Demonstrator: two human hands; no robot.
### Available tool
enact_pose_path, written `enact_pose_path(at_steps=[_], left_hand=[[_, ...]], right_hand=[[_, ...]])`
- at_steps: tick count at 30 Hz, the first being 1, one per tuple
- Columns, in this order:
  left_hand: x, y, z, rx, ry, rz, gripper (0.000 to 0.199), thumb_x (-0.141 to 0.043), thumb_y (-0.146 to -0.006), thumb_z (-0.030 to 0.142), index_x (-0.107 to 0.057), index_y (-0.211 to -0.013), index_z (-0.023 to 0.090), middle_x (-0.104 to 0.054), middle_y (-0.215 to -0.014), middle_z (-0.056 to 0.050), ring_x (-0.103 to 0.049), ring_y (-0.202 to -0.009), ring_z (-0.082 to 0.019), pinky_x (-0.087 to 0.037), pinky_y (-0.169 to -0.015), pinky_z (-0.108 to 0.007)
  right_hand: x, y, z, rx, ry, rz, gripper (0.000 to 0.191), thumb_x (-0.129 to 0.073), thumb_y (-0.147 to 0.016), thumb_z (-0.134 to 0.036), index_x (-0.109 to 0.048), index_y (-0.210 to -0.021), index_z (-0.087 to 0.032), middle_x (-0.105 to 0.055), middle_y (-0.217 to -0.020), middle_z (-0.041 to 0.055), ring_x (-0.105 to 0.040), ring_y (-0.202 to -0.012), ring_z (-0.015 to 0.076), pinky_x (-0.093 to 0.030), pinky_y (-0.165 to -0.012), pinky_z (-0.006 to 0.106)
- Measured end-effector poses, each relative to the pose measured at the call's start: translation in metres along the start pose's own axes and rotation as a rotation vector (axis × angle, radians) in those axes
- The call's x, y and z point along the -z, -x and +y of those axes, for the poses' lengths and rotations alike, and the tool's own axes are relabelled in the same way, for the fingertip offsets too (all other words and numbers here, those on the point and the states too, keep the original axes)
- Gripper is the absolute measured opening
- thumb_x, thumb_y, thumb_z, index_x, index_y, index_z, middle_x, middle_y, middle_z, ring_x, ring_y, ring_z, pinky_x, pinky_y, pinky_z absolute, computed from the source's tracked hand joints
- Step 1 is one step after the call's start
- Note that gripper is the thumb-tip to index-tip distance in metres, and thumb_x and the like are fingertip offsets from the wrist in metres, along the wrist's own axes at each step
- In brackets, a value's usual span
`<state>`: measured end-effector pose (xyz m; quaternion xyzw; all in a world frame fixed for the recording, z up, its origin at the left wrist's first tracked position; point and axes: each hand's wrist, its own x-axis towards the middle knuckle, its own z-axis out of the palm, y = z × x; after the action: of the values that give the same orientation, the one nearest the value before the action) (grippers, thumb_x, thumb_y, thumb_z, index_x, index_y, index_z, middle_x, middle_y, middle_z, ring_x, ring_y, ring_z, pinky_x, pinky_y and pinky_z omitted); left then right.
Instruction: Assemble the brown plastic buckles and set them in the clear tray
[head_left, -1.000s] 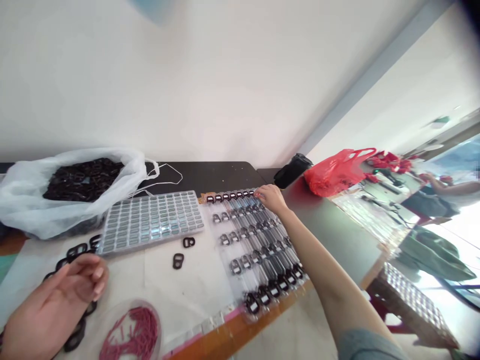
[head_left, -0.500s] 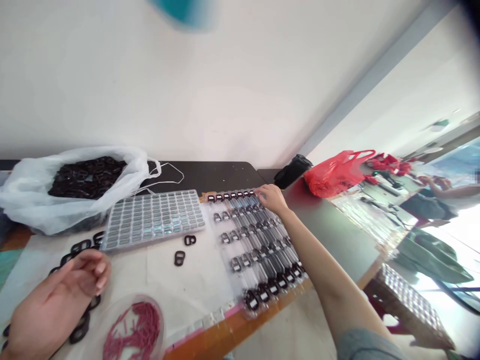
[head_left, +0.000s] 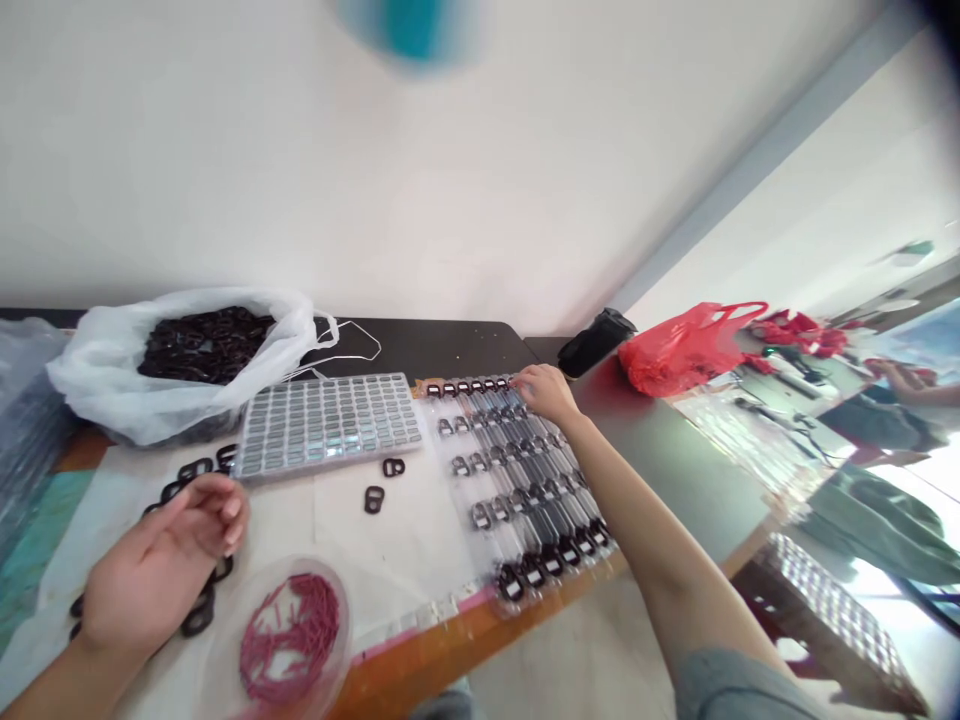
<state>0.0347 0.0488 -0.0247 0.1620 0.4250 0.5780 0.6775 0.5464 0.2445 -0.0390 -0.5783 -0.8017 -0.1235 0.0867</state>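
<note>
My right hand [head_left: 546, 392] reaches to the back right corner of a clear plastic tray [head_left: 466, 480]. Its fingers are bent together at the end of the back row, and the fingertips hide what they pinch, if anything. Rows of black plastic buckle-like pieces [head_left: 532, 571] fill this tray. My left hand [head_left: 165, 565] hovers palm up on the left, fingers loosely curled with nothing visible in them. Beneath and beside it lie several loose black pieces [head_left: 197, 616]. Two more black pieces, one nearer [head_left: 373, 499] and one farther [head_left: 394, 467], rest on the white sheet [head_left: 409, 560].
A compartment tray of small grey pieces [head_left: 330, 425] sits at mid-table. Behind it stands a white bag [head_left: 97, 350] of black pieces. A round tub [head_left: 341, 640] holds pink sticks. A red bag [head_left: 675, 350] and a black pouch [head_left: 596, 340] lie rightward. Another person [head_left: 915, 385] works far right.
The view has shifted slightly left, so the table things appear farther right. My right hand stays at the same tray corner; my left hand keeps its curled pose.
</note>
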Motion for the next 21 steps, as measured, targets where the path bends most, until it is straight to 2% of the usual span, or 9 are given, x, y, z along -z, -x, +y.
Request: enact_pose_path(at_steps=[3, 6, 9, 12, 15, 17, 21], left_hand=[[0.006, -0.002, -0.003, -0.095, 0.015, 0.000, 0.018, -0.055, -0.077, 0.027, -0.072, -0.074, 0.021, -0.057, -0.065, -0.006, -0.048, -0.057, -0.016, -0.047, -0.047, -0.025], [0.008, -0.003, -0.001, -0.196, 0.090, -0.056, 0.015, -0.057, -0.076, 0.024, -0.070, -0.073, 0.016, -0.049, -0.062, -0.005, -0.046, -0.054, -0.014, -0.044, -0.047, -0.024], [0.010, -0.005, 0.006, -0.282, 0.171, -0.002, 0.017, -0.055, -0.080, 0.023, -0.065, -0.068, 0.015, -0.045, -0.059, -0.002, -0.043, -0.050, -0.012, -0.039, -0.045, -0.022], [0.013, -0.006, 0.014, -0.371, 0.213, 0.077, 0.020, -0.057, -0.082, 0.025, -0.060, -0.063, 0.016, -0.042, -0.057, 0.001, -0.041, -0.047, -0.010, -0.035, -0.044, -0.021], [0.017, -0.007, 0.018, -0.435, 0.242, 0.102, 0.023, -0.058, -0.081, 0.027, -0.057, -0.061, 0.017, -0.042, -0.055, 0.002, -0.041, -0.046, -0.010, -0.033, -0.044, -0.020], [0.020, -0.009, 0.017, -0.458, 0.267, 0.100, 0.023, -0.057, -0.081, 0.025, -0.057, -0.060, 0.016, -0.042, -0.053, 0.002, -0.040, -0.045, -0.010, -0.032, -0.043, -0.021], [0.023, -0.013, 0.013, -0.495, 0.296, 0.104, 0.025, -0.054, -0.082, 0.024, -0.057, -0.059, 0.017, -0.043, -0.050, 0.002, -0.039, -0.043, -0.010, -0.030, -0.042, -0.020]], right_hand=[[0.014, 0.000, -0.011, -0.019, -0.026, 0.062, 0.028, -0.050, -0.085, -0.018, -0.078, -0.091, -0.016, -0.075, -0.095, 0.0112, -0.062, -0.088, 0.0240, -0.040, -0.084, 0.036], [0.031, -0.002, -0.043, 0.001, -0.087, 0.144, 0.030, -0.048, -0.089, -0.020, -0.075, -0.100, -0.014, -0.075, -0.098, 0.0124, -0.064, -0.092, 0.0256, -0.042, -0.087, 0.038], [0.056, 0.000, -0.104, 0.156, -0.187, 0.269, 0.026, -0.052, -0.093, -0.027, -0.074, -0.100, -0.017, -0.076, -0.092, 0.0091, -0.065, -0.087, 0.0239, -0.043, -0.085, 0.037], [0.081, 0.012, -0.185, 0.412, -0.249, 0.299, 0.020, -0.054, -0.094, -0.026, -0.074, -0.093, -0.022, -0.076, -0.083, 0.0031, -0.066, -0.078, 0.0192, -0.043, -0.079, 0.034], [0.095, 0.024, -0.264, 0.630, -0.304, 0.173, 0.015, -0.059, -0.094, -0.025, -0.074, -0.095, -0.023, -0.075, -0.080, -0.0002, -0.065, -0.074, 0.0152, -0.042, -0.071, 0.029], [0.096, 0.027, -0.306, 0.715, -0.338, 0.034, 0.013, -0.061, -0.093, -0.024, -0.074, -0.095, -0.024, -0.075, -0.083, -0.0015, -0.064, -0.072, 0.0127, -0.038, -0.064, 0.027], [0.088, 0.014, -0.362, 0.732, -0.261, -0.235, 0.018, -0.061, -0.094, -0.022, -0.073, -0.106, -0.030, -0.076, -0.097, -0.0027, -0.066, -0.076, 0.0116, -0.031, -0.056, 0.025]])
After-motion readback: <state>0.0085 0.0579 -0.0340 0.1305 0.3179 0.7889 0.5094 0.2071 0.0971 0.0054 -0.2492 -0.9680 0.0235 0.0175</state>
